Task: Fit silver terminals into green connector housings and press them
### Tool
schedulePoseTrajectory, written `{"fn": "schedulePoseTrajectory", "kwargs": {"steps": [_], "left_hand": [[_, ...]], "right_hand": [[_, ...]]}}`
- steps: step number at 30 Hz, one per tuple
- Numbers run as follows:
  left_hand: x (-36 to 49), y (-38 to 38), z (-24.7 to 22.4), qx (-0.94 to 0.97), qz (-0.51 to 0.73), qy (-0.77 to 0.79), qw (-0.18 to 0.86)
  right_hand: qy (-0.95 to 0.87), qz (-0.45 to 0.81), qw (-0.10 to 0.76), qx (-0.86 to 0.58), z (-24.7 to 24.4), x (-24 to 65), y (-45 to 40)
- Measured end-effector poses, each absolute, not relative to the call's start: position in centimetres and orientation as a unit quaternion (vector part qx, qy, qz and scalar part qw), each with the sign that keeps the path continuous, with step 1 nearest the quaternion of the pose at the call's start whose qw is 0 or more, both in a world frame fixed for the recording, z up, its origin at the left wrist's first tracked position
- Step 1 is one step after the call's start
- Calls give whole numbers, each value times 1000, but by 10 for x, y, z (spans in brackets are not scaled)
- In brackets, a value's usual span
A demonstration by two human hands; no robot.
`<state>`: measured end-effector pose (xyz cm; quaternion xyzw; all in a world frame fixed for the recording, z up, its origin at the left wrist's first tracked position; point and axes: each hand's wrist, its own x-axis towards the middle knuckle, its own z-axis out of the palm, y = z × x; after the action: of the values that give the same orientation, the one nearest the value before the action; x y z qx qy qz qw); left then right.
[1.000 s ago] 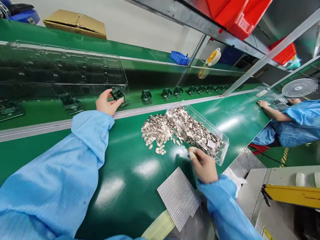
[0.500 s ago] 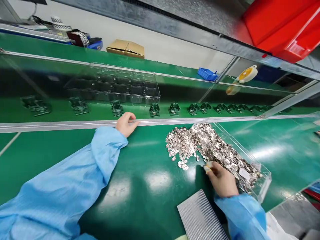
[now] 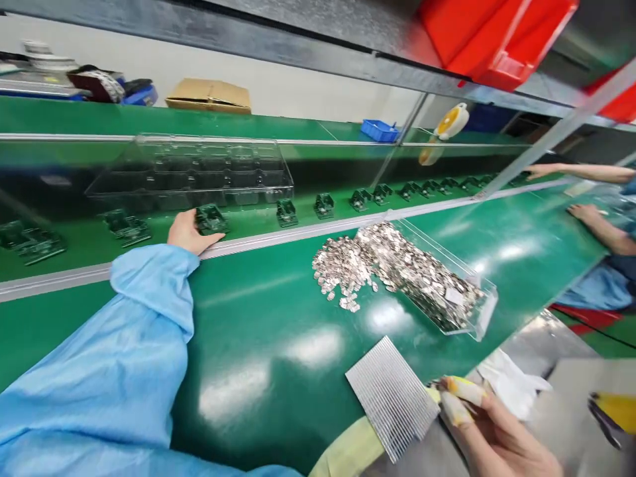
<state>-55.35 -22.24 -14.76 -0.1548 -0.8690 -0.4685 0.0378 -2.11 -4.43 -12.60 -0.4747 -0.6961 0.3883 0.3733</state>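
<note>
On the strip behind the pale rail, my left hand (image 3: 191, 233) has its thumb and fingers around a green circuit-board part (image 3: 211, 219). My right hand (image 3: 489, 421), with wrapped fingertips, is pinched at the lower right, and a small dark thing shows at its fingertips, too small to make out. Just left of it lies a ribbed grey block (image 3: 392, 397) at the table edge, by a pale yellow strip (image 3: 348, 450). Small silvery metal pieces (image 3: 342, 265) are heaped in front of a clear tray (image 3: 484, 311) full of the same pieces.
More green boards (image 3: 287, 212) stand in a row behind the rail (image 3: 298, 232). Behind them is a clear compartment tray (image 3: 199, 169). Red bins (image 3: 497, 46) sit on the overhead shelf. Another person's hands (image 3: 589, 215) are at the far right.
My left hand has moved left and closed around a green board. My right hand has left the clear tray and come down toward me. The view has shifted right, showing another person's arms.
</note>
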Motion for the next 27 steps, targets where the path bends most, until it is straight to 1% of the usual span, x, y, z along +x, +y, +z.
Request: {"fn": "schedulePoseTrajectory", "kwargs": {"steps": [1, 3, 6, 7, 8, 9, 11, 13, 16, 19, 22, 27], "left_hand": [[-536, -216, -146, -169, -526, -833, 22], [-486, -200, -145, -207, -627, -750, -41], [-380, -179, -153, -292, -649, -684, -161], [-342, -175, -156, -318, -644, -659, -223], [-307, -171, -158, -331, -645, -605, -329], [-275, -168, -160, -329, -647, -551, -410], [-225, -164, -158, -309, -661, -463, -504], [-195, -160, -154, -291, -676, -421, -531], [-175, -158, -150, -303, -677, -412, -529], [-171, -160, -151, -334, -660, -421, -525], [-172, -163, -155, -358, -642, -436, -519], [-176, -167, -159, -388, -625, -442, -513]], "right_hand": [[-669, 424, 381, -477, -129, -25, -54], [-618, 489, 408, -460, -134, -39, -70], [-560, 554, 445, -426, -139, -57, -83], [-549, 566, 452, -417, -139, -61, -86], [-542, 575, 457, -409, -139, -62, -89], [-537, 581, 461, -402, -138, -63, -92], [-532, 586, 461, -400, -134, -59, -97], [-530, 582, 462, -409, -130, -53, -103], [-537, 550, 479, -423, -129, -44, -110], [-567, 505, 491, -426, -131, -40, -116], [-597, 471, 480, -438, -133, -42, -119], [-616, 456, 463, -445, -133, -45, -121]]}}
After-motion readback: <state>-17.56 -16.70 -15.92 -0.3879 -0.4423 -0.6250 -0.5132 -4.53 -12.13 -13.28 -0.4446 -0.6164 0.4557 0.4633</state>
